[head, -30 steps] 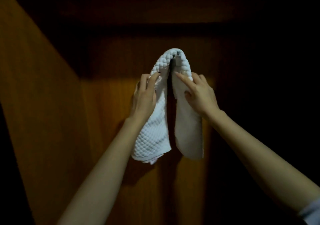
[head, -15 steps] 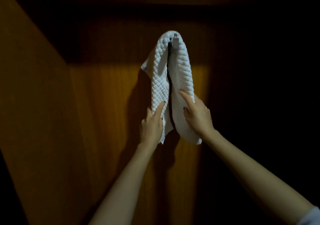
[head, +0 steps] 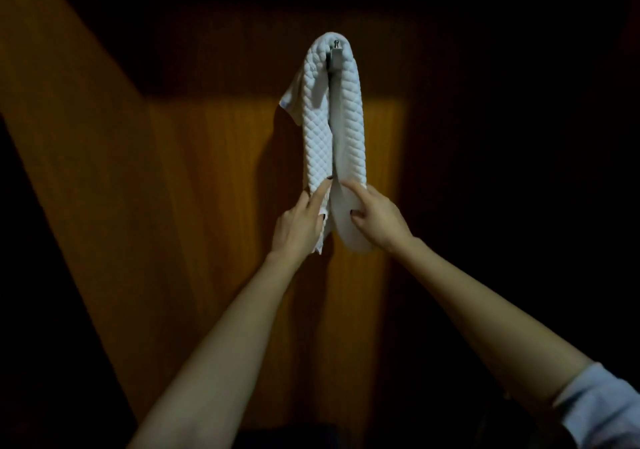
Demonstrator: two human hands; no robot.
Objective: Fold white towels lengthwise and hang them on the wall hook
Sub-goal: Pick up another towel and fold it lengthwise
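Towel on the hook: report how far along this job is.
Done: the white towel is folded into a long strip and draped over the wall hook, both halves hanging. In hand: the left hand and right hand hold the lower ends, apparently evening them. Left: a corner sticks out at the upper left and wants tucking; then let go. No other towel is in view.

From my remote feed, both forearms are bare. The right arm wears a pale blue-grey sleeve (head: 602, 410) that ends near the elbow. The nails on the left hand (head: 298, 227) and right hand (head: 377, 220) look dark-painted.
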